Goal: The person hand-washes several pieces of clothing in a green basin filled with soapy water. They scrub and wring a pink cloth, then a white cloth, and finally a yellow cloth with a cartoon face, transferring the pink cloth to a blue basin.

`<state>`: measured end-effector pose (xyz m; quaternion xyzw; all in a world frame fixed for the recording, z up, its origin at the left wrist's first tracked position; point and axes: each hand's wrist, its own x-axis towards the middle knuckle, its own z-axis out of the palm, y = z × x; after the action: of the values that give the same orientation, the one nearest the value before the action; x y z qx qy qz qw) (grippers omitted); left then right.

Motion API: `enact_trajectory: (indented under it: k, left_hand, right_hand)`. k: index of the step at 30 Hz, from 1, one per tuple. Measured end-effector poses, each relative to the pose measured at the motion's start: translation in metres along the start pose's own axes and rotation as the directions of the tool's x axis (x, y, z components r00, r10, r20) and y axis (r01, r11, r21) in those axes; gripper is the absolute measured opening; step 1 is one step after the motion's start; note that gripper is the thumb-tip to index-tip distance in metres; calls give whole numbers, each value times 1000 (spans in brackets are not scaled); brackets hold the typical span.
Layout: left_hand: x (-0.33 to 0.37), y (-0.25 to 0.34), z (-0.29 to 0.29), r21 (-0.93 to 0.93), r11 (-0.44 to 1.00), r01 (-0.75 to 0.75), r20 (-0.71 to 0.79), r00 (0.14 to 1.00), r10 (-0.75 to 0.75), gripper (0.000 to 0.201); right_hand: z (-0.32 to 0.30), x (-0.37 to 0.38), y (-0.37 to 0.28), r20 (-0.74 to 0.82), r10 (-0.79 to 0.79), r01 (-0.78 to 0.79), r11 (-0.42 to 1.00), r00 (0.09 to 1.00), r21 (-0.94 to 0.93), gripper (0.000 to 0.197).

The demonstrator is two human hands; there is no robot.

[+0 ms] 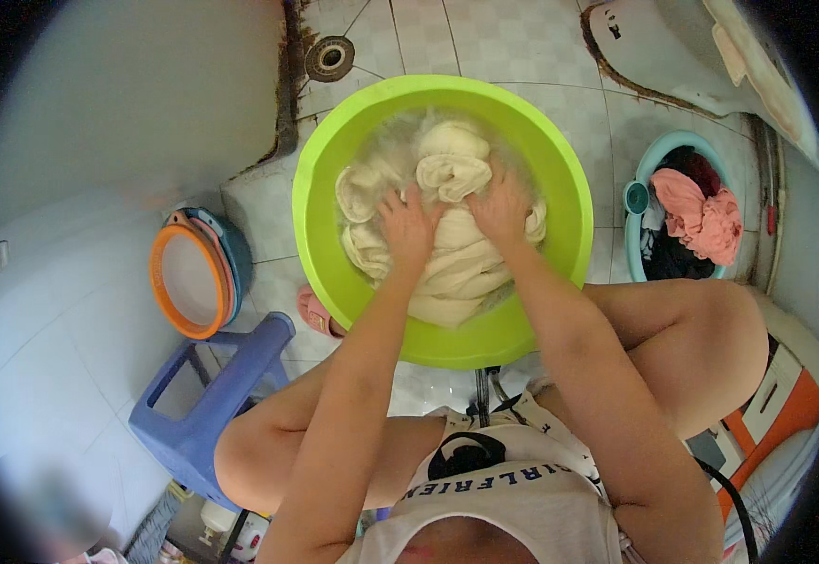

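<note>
Basically mid-job, as far as one can judge. Cream cloth (470,254) sits in the big green basin (442,86), bunched and folded over most of its middle, soaked, with cloudy water (395,141) showing around it, mainly from 10 to 1 o'clock. So the wetting part looks done; nothing shows the cloth wrung out or lifted clear.

Left hand (407,226) is on the cloth just toward 9 o'clock from basin centre, fingers bent and pressed into it. Right hand (503,205) is at about 2 o'clock, fingers beside a rolled lump of the cloth that sits at 12, thumb against it. Can't tell if either set of fingers is actually pinching fabric or only pushing.

Out at 3 o'clock, a pale blue tub (632,252) holds a pink garment (701,218) plus dark pieces, all outside the basin; can't tell whether these are finished or waiting. Nested basins (157,282) at 9 and a blue stool (179,456) at 8 aren't in use by the hands.
</note>
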<state>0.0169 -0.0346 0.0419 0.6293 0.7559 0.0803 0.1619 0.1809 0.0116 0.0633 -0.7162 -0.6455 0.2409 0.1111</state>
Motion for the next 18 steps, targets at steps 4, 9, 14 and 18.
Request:
enact_trajectory:
  k: [4,9,14,18]
  left_hand:
    - [20,-7,-3,-16,1000,-21,-49,999,21,71]
    - [46,16,-37,-143,940,310,275,925,-263,72]
    - [28,-39,-21,-540,670,509,359,859,-364,82]
    - [-19,-17,-42,-781,-44,623,595,722,-352,71]
  right_hand:
    - [37,37,29,47,-93,94,995,995,-20,65]
    - [22,73,24,386,84,-183,956,919,228,51]
    - [-29,67,-30,429,-9,-203,871,903,447,60]
    - [-57,28,-57,414,-225,13,891,882,455,73]
